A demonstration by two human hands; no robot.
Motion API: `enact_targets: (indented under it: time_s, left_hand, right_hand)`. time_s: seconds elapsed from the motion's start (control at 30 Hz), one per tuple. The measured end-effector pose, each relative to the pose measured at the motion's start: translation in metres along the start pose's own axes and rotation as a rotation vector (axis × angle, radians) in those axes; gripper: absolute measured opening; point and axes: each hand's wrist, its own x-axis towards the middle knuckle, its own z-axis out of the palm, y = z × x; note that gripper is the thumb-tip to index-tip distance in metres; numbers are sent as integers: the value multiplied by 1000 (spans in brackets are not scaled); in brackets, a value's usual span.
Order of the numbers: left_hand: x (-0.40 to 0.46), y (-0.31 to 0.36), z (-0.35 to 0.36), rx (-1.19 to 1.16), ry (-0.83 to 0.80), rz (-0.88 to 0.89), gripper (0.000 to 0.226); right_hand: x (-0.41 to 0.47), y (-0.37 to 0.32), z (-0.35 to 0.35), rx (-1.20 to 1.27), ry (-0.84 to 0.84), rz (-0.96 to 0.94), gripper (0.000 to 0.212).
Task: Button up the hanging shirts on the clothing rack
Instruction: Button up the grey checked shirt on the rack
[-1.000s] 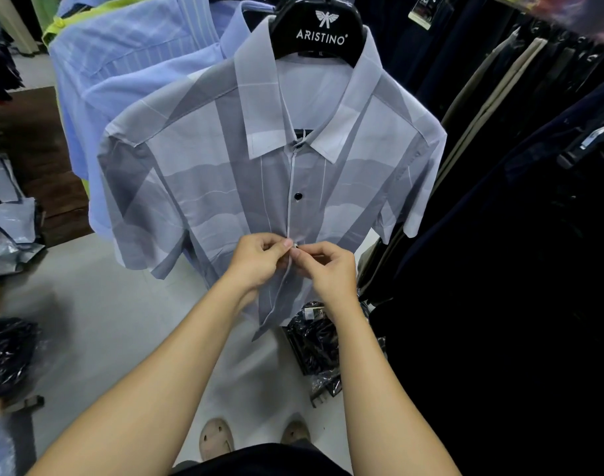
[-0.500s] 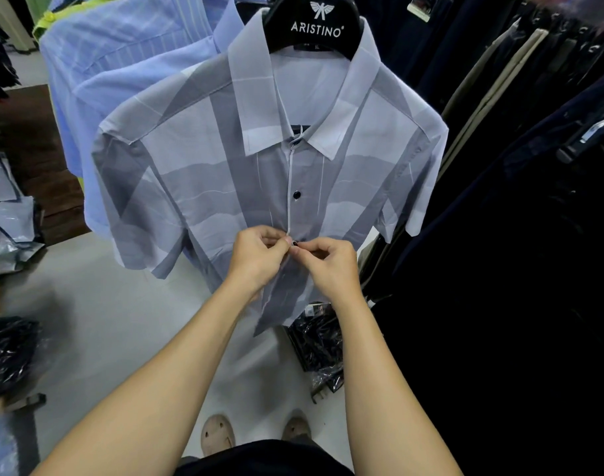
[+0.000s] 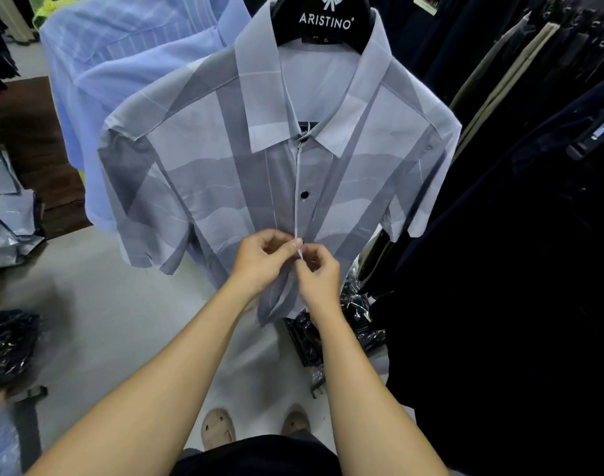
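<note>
Now left hand [image 3: 259,262] and right hand [image 3: 316,273] both pinch grey striped shirt [image 3: 204,187] placket, touching, below fastened black button [image 3: 304,194].

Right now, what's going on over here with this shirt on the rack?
A person is buttoning a grey patterned short-sleeved shirt that hangs on a black hanger marked ARISTINO. The left hand and the right hand meet at the front placket, each pinching the fabric around a button partway down. One dark button above the hands is already done up. Below the hands the front still hangs open. Light blue shirts hang behind, dark garments to the right.
</note>
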Motion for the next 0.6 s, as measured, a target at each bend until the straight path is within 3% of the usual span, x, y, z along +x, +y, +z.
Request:
enact_targets:
  time_s: [0.37, 0.6]
  left_hand:
    - [-14, -45, -5, -62, -40, -167, 23]
    - [-8, -53, -4, -17, 75, -175, 14]
  right_hand:
    - [-7, 20, -10, 238, -141, 290, 13]
    - [-8, 30, -20, 137, -38, 288, 13]
